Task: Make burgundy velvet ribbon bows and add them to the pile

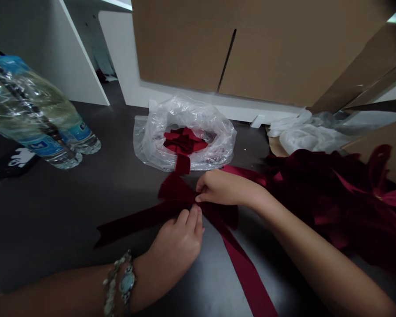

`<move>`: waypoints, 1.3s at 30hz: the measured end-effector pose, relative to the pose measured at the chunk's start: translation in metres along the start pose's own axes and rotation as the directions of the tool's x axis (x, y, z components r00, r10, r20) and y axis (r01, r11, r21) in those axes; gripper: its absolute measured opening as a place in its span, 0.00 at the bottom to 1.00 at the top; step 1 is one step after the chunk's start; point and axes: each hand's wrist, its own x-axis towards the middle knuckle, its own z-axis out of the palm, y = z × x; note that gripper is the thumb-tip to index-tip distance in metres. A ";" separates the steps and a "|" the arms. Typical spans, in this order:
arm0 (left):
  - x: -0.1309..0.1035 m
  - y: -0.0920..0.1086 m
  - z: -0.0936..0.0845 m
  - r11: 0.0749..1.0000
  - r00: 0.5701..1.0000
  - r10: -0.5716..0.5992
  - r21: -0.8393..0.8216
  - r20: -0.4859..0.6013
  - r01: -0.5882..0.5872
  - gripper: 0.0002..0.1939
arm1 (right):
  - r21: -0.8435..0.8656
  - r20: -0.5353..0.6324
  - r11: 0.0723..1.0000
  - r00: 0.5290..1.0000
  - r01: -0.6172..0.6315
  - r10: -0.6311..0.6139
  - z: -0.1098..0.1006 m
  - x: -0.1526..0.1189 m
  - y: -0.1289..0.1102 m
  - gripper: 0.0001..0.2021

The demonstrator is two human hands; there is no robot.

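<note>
A dark red velvet ribbon bow (pixel 174 188) lies on the dark grey surface in front of me. One forked tail stretches to the left, another runs down toward the lower right. My left hand (pixel 181 237), with a watch and a bracelet at the wrist, pinches the bow's centre from below. From above right, my right hand (pixel 218 187) has thumb and fingers closed on the same centre. The fingertips of both hands nearly meet and hide the middle of the bow. Just beyond, a clear plastic bag (pixel 145 141) stands open, with red ribbon pieces (pixel 185 140) inside.
Wrapped water bottles (pixel 53 119) stand at the left. A pile of dark red velvet bows (pixel 330 198) covers the right side. Behind it lies crumpled clear plastic (pixel 310 136). A large cardboard sheet (pixel 264 53) leans along the back against white panels (pixel 119 57).
</note>
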 end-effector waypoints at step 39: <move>0.037 -0.052 0.006 -0.389 0.812 -0.217 -0.811 0.542 0.438 0.16 | 0.964 -0.228 0.223 0.883 0.146 0.411 0.070 -0.030 -0.008 0.14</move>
